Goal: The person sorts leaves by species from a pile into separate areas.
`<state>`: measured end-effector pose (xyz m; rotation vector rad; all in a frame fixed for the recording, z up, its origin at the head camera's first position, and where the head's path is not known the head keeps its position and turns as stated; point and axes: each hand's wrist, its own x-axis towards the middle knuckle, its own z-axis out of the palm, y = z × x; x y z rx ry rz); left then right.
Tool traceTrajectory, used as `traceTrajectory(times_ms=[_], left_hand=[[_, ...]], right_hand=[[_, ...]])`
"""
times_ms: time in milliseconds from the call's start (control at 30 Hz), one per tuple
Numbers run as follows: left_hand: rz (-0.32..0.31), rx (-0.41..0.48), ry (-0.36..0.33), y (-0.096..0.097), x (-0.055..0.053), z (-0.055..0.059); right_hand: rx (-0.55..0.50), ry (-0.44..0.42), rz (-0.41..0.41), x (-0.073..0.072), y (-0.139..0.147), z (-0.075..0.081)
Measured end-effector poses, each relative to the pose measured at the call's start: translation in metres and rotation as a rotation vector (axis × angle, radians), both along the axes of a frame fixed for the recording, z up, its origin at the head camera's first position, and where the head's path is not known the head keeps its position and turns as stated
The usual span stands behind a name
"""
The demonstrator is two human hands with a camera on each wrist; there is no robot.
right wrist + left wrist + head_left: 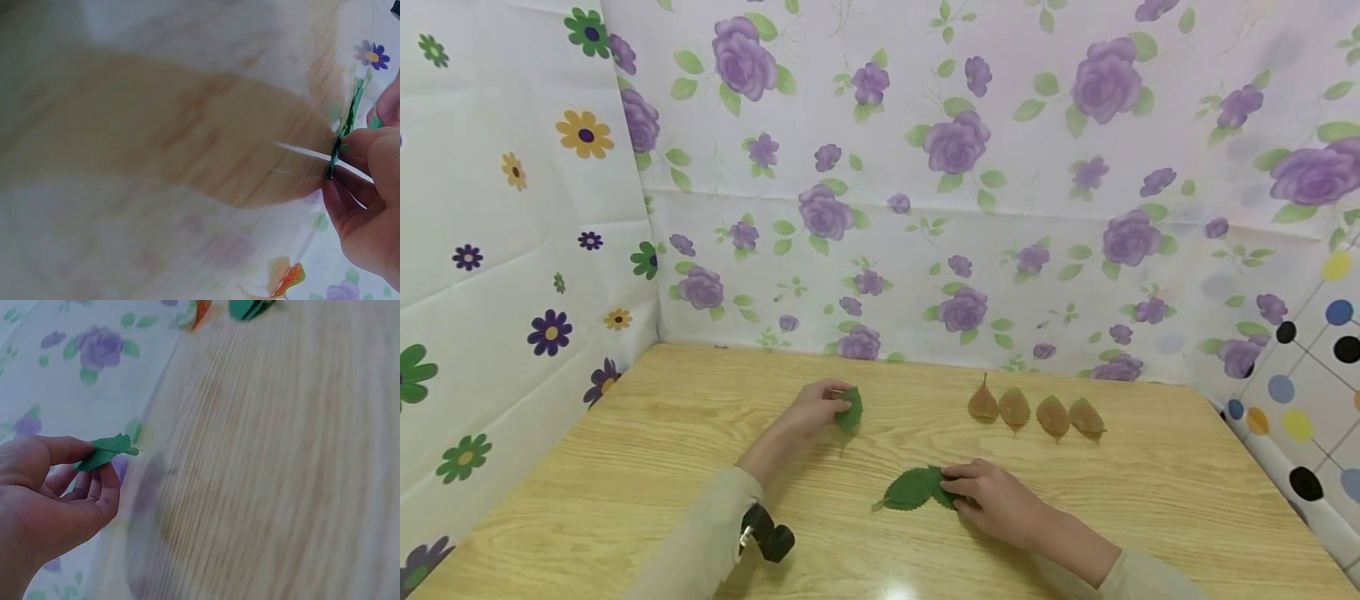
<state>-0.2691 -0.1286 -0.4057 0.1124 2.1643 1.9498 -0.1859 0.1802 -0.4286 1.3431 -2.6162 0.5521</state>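
My left hand [811, 410] pinches a green leaf with toothed edges [851, 412] between thumb and fingers, over the back left of the table. In the left wrist view the leaf [105, 453] lies flat between the thumb and fingertips, its stem pointing right. Nearer the front, my right hand [1000, 504] grips a second toothed green leaf [944, 499], partly covered by the fingers. Another green leaf [912, 488] overlaps it on the left, its pale stem pointing left. The right wrist view shows these green leaves [352, 111] edge-on at the fingertips of my right hand [375, 194].
Several reddish-brown leaves with green edges [1015, 407] lie in a row at the back right of the wooden table [1150, 467]. Flowered cloth [910, 250] hangs behind the table. A black device [767, 533] is strapped at my left wrist.
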Motion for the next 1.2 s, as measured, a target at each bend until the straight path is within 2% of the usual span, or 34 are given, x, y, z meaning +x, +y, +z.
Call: traceTrajectory(times_ms=[167,333,533,733,1000,1200], left_hand=[[0.029,-0.032,0.015,-0.028,-0.008,0.002],[0.071,-0.168,0.074,-0.056,-0.013,0.001],[0.133,-0.311,0.095,-0.078,-0.017,-0.002],[0.141,-0.401,0.103,-0.09,-0.019,-0.002],[0.154,-0.601,0.192,-0.092,-0.018,-0.006],[0.173,-0.651,0.211,-0.091,-0.021,-0.01]], right_hand=[[0.002,-0.01,-0.001,0.001,0.0,0.0],[-0.003,-0.023,-0.002,0.001,0.001,0.0],[-0.015,-0.008,0.018,0.001,0.002,-0.001],[-0.009,-0.019,0.019,0.0,0.003,-0.001],[-0.001,-0.041,0.003,0.001,0.004,0.001],[-0.003,-0.051,0.002,0.001,0.002,0.002]])
